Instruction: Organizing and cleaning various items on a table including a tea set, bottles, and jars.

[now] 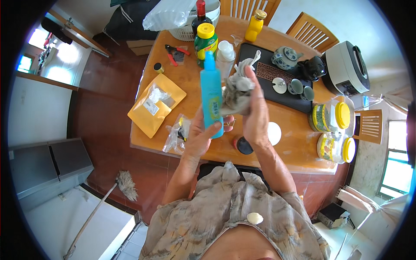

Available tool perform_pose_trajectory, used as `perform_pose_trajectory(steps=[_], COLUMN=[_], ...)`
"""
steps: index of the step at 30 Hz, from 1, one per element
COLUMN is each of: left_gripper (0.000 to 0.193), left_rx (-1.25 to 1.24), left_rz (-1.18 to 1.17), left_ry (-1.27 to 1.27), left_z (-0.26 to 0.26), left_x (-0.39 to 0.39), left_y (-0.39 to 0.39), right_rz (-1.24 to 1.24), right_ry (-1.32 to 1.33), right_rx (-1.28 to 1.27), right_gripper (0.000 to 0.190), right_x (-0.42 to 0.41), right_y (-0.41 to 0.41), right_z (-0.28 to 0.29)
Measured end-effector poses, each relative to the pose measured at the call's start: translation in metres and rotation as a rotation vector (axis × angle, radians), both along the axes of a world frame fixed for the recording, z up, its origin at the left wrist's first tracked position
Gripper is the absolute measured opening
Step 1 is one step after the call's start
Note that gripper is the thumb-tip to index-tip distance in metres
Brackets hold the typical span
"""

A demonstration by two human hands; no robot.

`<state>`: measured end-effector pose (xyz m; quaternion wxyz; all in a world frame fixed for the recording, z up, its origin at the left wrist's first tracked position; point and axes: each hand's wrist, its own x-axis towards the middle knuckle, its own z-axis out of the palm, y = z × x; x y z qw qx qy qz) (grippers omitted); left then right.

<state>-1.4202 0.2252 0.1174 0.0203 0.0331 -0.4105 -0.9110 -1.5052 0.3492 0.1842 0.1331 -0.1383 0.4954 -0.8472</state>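
My left hand (202,134) grips a light blue plastic bottle (211,94) around its lower part. The bottle stands nearly upright above the table and bears a printed label. In my right hand (256,110) is a crumpled grey-white cloth (239,92), held beside the bottle and partly blurred. Whether the cloth touches the bottle I cannot tell. Below my hands, a dark-lidded jar (244,145) and a white disc (274,133) are on the wooden table (292,139). A clear plastic bag (174,136) with small items lies left of my left hand.
Beyond my hands stand a green yellow-capped jar (206,42), a wine bottle (201,19) and a clear bottle (225,58). A black tea tray (273,97) holds a teapot (286,58) and cups. Red-handled pliers (172,58), a yellow envelope (146,120), yellow-lidded jars (336,148) and a rice cooker (344,68) surround them.
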Motion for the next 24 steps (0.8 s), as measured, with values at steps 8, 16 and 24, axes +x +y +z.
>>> perform_pose_trajectory(steps=[8,16,24], left_gripper=[0.061,0.046,0.057], left_rx=[-0.365,0.407,0.045], left_rz=[-0.029,-0.490,-0.026], left_ry=[-0.012,-0.057,-0.231], left_z=[0.009,0.008,-0.018], left_x=[0.005,0.019,0.011], left_y=[0.017,0.010,0.022], right_rz=[-0.043,0.333,0.215], right_ry=[0.178,-0.292,0.134], right_rx=[0.406,-0.005,0.416], right_gripper=[0.068,0.091,0.098], right_x=[-0.016,-0.022,0.018], right_y=[-0.009,0.004,-0.001], right_z=[-0.008,-0.006,-0.050])
